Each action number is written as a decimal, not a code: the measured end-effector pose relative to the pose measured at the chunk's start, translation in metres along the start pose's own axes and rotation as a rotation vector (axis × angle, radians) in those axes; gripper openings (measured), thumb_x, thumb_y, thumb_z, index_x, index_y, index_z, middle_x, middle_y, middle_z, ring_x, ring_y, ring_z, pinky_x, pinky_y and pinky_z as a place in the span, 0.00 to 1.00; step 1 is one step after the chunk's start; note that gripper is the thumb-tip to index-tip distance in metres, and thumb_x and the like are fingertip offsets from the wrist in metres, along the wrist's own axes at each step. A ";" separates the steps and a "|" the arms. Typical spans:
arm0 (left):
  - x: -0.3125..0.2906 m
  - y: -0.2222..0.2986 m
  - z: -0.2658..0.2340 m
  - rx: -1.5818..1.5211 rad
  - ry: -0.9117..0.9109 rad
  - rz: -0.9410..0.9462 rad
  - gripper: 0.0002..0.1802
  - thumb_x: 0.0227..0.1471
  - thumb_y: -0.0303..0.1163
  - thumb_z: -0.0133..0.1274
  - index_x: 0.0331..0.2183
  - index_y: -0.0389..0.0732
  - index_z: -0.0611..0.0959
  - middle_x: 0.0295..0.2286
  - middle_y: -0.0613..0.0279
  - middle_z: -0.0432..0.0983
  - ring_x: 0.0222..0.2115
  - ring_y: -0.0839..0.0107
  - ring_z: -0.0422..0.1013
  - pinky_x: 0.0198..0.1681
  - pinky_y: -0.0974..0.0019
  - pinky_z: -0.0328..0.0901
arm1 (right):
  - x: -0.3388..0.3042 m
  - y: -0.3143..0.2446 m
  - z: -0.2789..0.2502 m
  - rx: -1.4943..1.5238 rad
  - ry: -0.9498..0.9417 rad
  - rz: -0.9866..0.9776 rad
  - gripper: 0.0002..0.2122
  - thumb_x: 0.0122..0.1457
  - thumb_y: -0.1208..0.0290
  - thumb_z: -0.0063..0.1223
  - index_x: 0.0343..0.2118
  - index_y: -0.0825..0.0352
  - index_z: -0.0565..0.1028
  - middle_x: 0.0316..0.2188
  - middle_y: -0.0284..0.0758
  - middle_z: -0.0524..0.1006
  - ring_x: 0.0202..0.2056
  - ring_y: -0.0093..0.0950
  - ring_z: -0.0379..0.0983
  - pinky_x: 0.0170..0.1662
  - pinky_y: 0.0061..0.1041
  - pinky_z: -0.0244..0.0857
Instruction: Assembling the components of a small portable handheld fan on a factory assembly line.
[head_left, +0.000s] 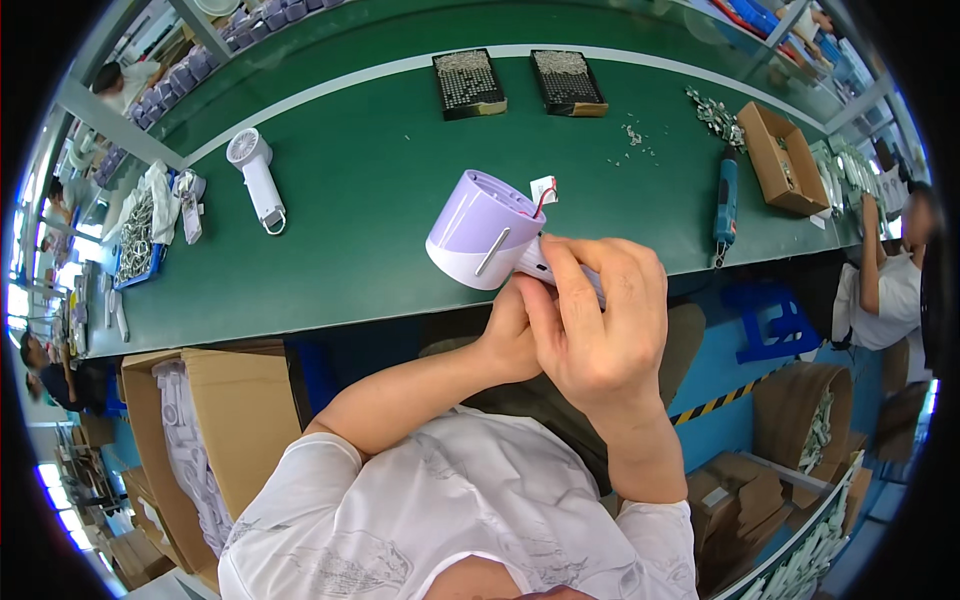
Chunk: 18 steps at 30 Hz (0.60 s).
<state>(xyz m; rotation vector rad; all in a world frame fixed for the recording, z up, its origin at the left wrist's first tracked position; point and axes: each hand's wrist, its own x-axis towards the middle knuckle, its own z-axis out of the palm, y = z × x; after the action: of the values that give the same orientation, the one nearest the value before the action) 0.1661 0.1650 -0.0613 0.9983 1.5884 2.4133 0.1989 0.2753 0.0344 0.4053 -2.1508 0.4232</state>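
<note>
Held over the front edge of the green workbench is a lilac and white handheld fan body (478, 230), its round head open at the top. A red wire and a small white tag (542, 189) stick out of the rim. A thin silver bar (493, 252) lies along the side of the head. My right hand (608, 325) is closed round the white handle, thumb and fingers pinching it. My left hand (512, 335) is curled under the handle, close below the head; its fingers are partly hidden by the handle and the right hand.
A lilac fan (262, 180) lies on the green bench (370, 180) to the left, near a blue tray (140, 245) of metal rings. Two black trays (470, 85) of small parts lie at the back. A teal electric screwdriver (727, 200) and a cardboard box (783, 160) are at right.
</note>
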 end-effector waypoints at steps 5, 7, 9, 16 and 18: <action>0.000 0.002 0.004 -0.010 0.042 -0.028 0.12 0.64 0.28 0.56 0.48 0.35 0.78 0.44 0.56 0.79 0.45 0.65 0.77 0.44 0.61 0.72 | 0.000 -0.002 0.000 -0.020 -0.029 -0.023 0.22 0.41 0.79 0.74 0.43 0.73 0.83 0.39 0.38 0.80 0.37 0.36 0.77 0.38 0.34 0.69; 0.002 0.005 0.005 -0.025 0.055 -0.038 0.13 0.64 0.28 0.56 0.48 0.34 0.78 0.44 0.55 0.79 0.45 0.65 0.77 0.45 0.61 0.72 | 0.002 -0.003 0.000 -0.028 -0.031 -0.030 0.21 0.42 0.79 0.74 0.43 0.74 0.83 0.39 0.39 0.81 0.37 0.36 0.78 0.37 0.33 0.69; 0.003 0.006 0.005 -0.031 0.056 0.009 0.14 0.64 0.29 0.56 0.49 0.34 0.78 0.45 0.54 0.78 0.45 0.65 0.77 0.45 0.61 0.72 | 0.002 -0.003 0.000 -0.035 -0.033 -0.036 0.21 0.42 0.79 0.73 0.44 0.74 0.83 0.39 0.39 0.81 0.37 0.35 0.78 0.37 0.33 0.69; 0.005 -0.011 0.013 -0.162 0.127 -0.111 0.18 0.64 0.30 0.55 0.53 0.33 0.75 0.46 0.55 0.77 0.46 0.65 0.76 0.46 0.61 0.72 | 0.002 -0.005 0.003 -0.058 -0.008 -0.080 0.17 0.46 0.78 0.69 0.41 0.76 0.83 0.36 0.40 0.81 0.34 0.36 0.79 0.36 0.32 0.69; 0.011 -0.002 0.014 -0.353 0.072 -0.138 0.19 0.66 0.32 0.52 0.54 0.33 0.74 0.46 0.55 0.77 0.48 0.65 0.75 0.48 0.61 0.71 | 0.003 -0.005 0.004 -0.060 0.009 -0.099 0.17 0.46 0.78 0.68 0.41 0.77 0.83 0.35 0.40 0.81 0.34 0.36 0.79 0.36 0.32 0.69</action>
<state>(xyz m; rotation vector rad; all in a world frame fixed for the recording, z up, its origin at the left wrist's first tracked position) 0.1645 0.1815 -0.0543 0.7216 1.1452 2.5327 0.1967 0.2692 0.0350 0.4725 -2.1188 0.3041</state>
